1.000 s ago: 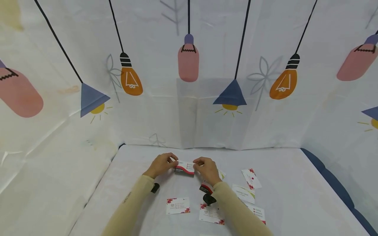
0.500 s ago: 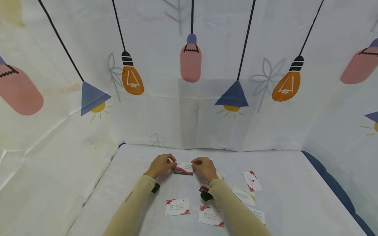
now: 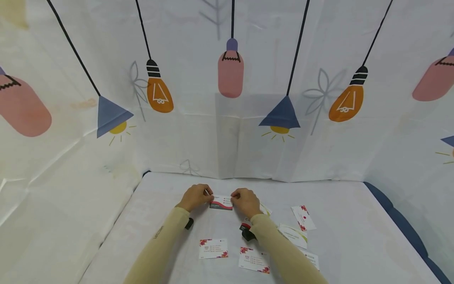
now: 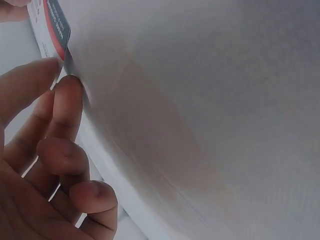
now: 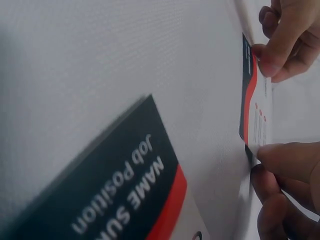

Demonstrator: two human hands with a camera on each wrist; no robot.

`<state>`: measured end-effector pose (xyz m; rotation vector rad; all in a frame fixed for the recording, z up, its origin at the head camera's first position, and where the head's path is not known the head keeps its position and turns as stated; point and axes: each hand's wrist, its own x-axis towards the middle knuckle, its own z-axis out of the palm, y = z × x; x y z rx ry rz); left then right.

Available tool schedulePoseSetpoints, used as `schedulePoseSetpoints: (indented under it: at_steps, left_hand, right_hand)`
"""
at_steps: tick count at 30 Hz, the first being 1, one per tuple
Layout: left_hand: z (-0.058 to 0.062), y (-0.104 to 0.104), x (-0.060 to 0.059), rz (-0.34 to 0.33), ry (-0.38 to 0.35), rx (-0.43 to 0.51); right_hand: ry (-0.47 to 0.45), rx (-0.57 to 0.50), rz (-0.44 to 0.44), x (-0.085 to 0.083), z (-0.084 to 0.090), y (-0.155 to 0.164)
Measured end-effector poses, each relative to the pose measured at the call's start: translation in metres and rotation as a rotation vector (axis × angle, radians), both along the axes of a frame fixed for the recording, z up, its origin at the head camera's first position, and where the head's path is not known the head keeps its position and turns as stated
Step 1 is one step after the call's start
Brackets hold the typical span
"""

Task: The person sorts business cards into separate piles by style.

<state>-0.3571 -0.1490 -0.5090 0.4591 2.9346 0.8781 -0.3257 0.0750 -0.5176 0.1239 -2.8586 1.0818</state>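
Observation:
A white business card (image 3: 221, 202) with a red wave and dark band lies between my hands near the back of the table. My left hand (image 3: 196, 197) pinches its left end between thumb and index finger; the left wrist view shows the other fingers loosely curled. At the right end, my right hand (image 3: 247, 202) pinches the card with thumb and index finger. In the right wrist view the card (image 5: 256, 107) appears held close to the white surface; whether it touches is unclear. A similar red-and-dark card (image 5: 165, 200) lies nearer, partly hidden by the right wrist in the head view.
Two floral cards, one left (image 3: 213, 249) and one right (image 3: 253, 260), lie toward the front. Further right are another floral card (image 3: 303, 218), a green-edged card (image 3: 293, 236) and a card (image 3: 310, 258) partly under the right sleeve. A patterned sheet (image 3: 227, 138) hangs behind the table.
The held card's front edge has risen and levelled slightly, while both hands keep their hold on its ends. The head view has shifted a little. The other cards lie as before.

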Motion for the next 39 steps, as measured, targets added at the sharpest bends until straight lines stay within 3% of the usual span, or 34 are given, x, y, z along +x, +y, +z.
schedulePoseSetpoints:
  at_steps: [21, 31, 39]
  left_hand:
    - [-0.006, 0.002, -0.003, 0.033, -0.051, -0.019]
    - [-0.004, 0.002, 0.001, 0.032, 0.006, 0.015]
    - [0.000, 0.000, 0.010, 0.009, 0.033, 0.066]
  right_hand:
    - [-0.029, 0.064, -0.022, 0.002, 0.001, -0.001]
    - [-0.016, 0.034, -0.050, 0.001, 0.001, 0.001]
    - [-0.047, -0.021, -0.043, 0.013, 0.013, 0.011]
